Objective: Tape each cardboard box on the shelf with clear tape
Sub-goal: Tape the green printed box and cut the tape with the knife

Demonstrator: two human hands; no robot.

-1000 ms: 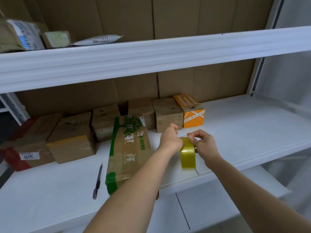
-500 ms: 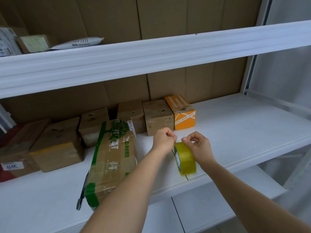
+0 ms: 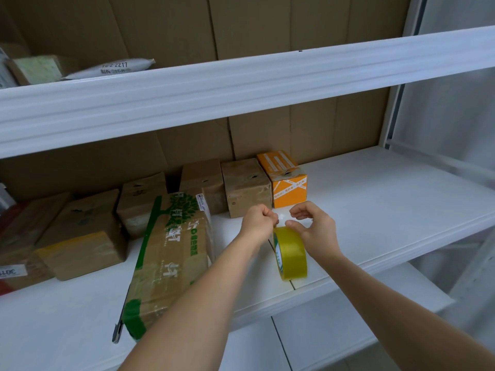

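Two bare forearms reach from the near edge over a white shelf (image 3: 388, 210). Nearest, at the left of the shelf's front edge, a dark pen (image 3: 119, 326) lies against the near left corner of a long cardboard box with green tree print (image 3: 171, 253), which runs from near to far. Right of this box a roll of yellowish clear tape (image 3: 290, 254) stands on edge above the shelf, held between both hands. The right hand (image 3: 316, 231) grips the roll at its top, thumb pressed on the roll's rim and the other fingers curled loosely above it. The left hand (image 3: 258, 223) is closed in a fist just left of the roll's top edge, its fingertips pinching at the tape's edge; the pulled end of the tape itself is too faint to make out. Farther back, a row of boxes stands along the cardboard-lined back wall: from left, a plain brown box with yellowish tape (image 3: 83, 236), a smaller brown box (image 3: 140, 204), two more brown boxes (image 3: 246, 186) and, at the right end, an orange box (image 3: 288, 179). Farthest and highest, the upper shelf (image 3: 241, 84) carries a white parcel bag (image 3: 112, 69) at its left.
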